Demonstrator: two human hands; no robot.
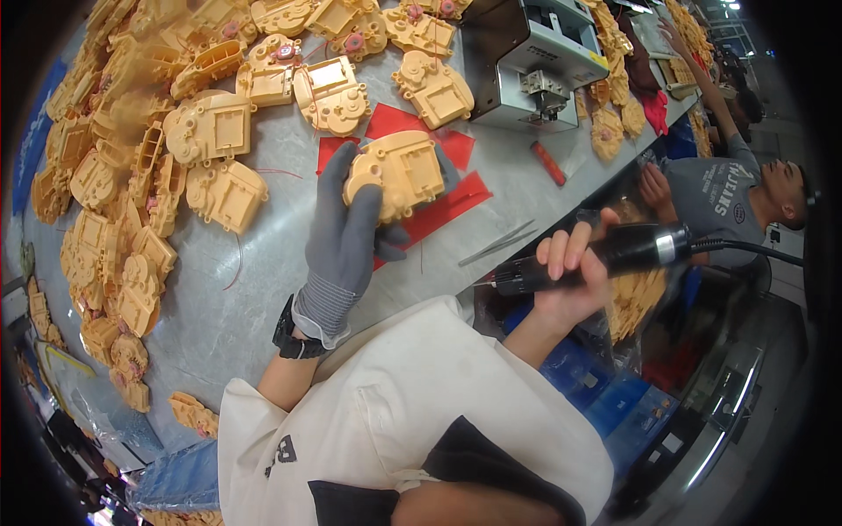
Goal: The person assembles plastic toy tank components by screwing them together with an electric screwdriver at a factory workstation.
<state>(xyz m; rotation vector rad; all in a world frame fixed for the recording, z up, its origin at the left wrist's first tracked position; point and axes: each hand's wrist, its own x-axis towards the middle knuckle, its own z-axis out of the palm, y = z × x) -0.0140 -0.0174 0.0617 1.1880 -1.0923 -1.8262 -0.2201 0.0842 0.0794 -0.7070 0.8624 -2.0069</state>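
My left hand point(340, 232), in a grey glove with a black watch at the wrist, is closed around a yellow plastic housing point(399, 174). The housing is raised over red sheets point(438, 219) on the grey table, its moulded recess facing up. Bare and off to the right, my right hand point(574, 273) grips a black corded electric screwdriver point(645, 248). Its tip points left, apart from the housing. Between the two hands, metal tweezers point(498, 243) lie near the table edge.
Many similar yellow housings point(210, 127) are heaped across the left and far table. A grey and black machine point(535, 57) stands at the back, with a red-handled tool point(548, 164) in front of it. To the right is a co-worker in a grey shirt point(724, 197); blue bins point(605, 399) sit below.
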